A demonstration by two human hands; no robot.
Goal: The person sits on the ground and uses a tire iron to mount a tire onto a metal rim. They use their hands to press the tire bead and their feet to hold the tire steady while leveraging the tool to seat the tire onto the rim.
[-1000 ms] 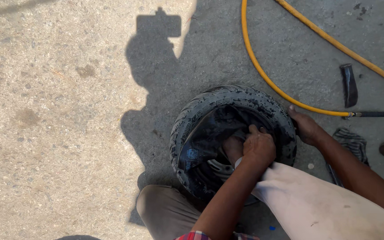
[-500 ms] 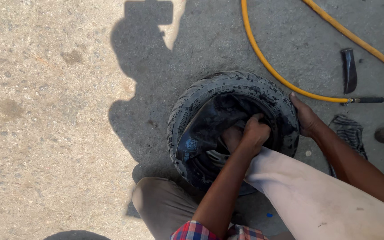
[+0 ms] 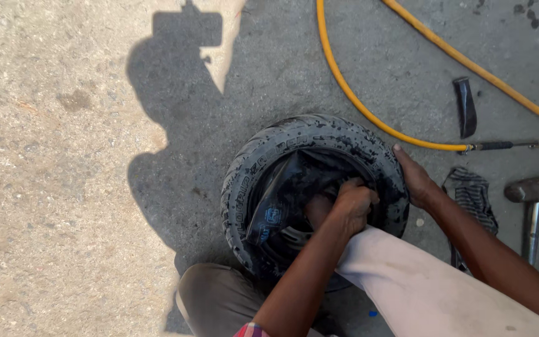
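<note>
We see a small black tyre [image 3: 310, 187] lying on the concrete ground [image 3: 63, 187], near the bottom middle of the view, between our knees. Our left hand [image 3: 352, 203] is closed around the black inner tube [image 3: 294, 181] inside the tyre. Our right hand [image 3: 414, 178] lies flat and open on the tyre's right edge. A yellow hose [image 3: 357, 100] curves behind it; a hammer [image 3: 534, 200] and a striped rag [image 3: 472, 193] lie at the right.

Concrete ground [image 3: 63, 187] carries a tyre [image 3: 344, 134], yellow hose [image 3: 357, 100], hammer [image 3: 534, 200] and striped rag [image 3: 472, 196].
</note>
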